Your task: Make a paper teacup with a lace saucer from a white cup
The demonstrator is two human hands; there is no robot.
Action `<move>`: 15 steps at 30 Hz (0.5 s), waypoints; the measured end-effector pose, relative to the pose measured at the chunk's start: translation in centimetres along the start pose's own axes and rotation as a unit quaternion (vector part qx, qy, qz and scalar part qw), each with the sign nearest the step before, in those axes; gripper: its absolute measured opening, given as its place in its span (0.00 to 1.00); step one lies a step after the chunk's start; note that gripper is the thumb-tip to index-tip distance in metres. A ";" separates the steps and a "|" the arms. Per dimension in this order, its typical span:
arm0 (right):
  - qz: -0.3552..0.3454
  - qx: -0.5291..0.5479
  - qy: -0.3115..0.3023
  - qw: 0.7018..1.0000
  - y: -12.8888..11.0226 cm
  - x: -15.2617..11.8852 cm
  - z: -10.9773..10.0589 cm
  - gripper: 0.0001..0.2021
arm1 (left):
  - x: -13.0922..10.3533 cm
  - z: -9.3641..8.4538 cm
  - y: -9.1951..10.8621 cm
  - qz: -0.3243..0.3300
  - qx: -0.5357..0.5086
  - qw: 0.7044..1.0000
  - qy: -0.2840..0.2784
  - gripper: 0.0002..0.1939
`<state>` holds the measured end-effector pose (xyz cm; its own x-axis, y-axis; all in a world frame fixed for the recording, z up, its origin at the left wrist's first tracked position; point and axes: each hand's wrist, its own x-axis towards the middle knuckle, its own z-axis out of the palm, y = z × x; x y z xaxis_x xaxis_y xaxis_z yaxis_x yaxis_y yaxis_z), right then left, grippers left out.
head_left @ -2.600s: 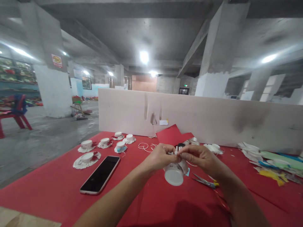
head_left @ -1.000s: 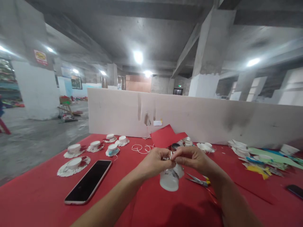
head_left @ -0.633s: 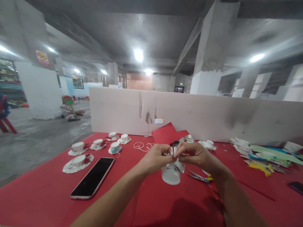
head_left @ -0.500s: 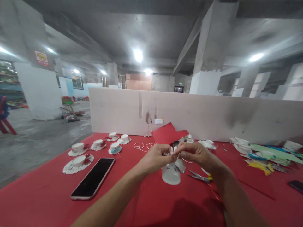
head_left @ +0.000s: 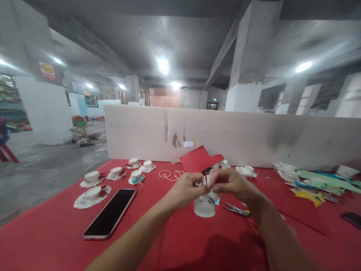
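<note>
A white paper cup [head_left: 204,209] is tilted in front of me, its base toward me and its far rim cut into narrow strips. My left hand [head_left: 184,189] is closed on the cup's cut edge from the left. From the right, my right hand [head_left: 229,182] pinches the strips at the top between thumb and fingers. The fingertips of both hands nearly meet there and hide part of the cup. A pair of scissors [head_left: 237,209] lies on the table beside my right wrist, its handles partly behind my forearm.
Several small hat-shaped cut cups [head_left: 93,194] stand at the left on the red table [head_left: 163,241], near a phone [head_left: 110,214]. White string [head_left: 164,174] and red paper [head_left: 197,160] lie ahead, before a pale upright board [head_left: 239,135]. Coloured scraps [head_left: 313,197] lie right.
Both hands stay at the cup, with the right fingertips shifted slightly on the strips. The cup's base has tilted a little; the whole view has shifted slightly.
</note>
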<state>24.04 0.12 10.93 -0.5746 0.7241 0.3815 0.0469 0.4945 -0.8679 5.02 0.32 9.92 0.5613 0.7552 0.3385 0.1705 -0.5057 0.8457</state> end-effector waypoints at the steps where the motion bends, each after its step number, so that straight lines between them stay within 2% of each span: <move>1: -0.003 0.001 0.007 1.000 0.0 0.1 0.0 0.06 | 0.0 0.0 -0.1 0.001 0.000 1.000 0.004 0.10; 7: -0.013 -0.016 0.057 0.998 -0.3 0.1 0.0 0.06 | 0.2 0.1 -0.2 0.001 -0.018 0.999 0.029 0.10; 15: 0.005 0.049 0.045 0.998 0.3 0.2 0.1 0.07 | 0.1 -0.1 0.2 -0.002 -0.009 0.999 0.051 0.11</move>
<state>23.89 0.35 10.73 -0.4993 0.7706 0.3961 -0.0312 0.4409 -0.8970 5.07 0.35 10.16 0.4745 0.7961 0.3755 0.1578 -0.4966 0.8535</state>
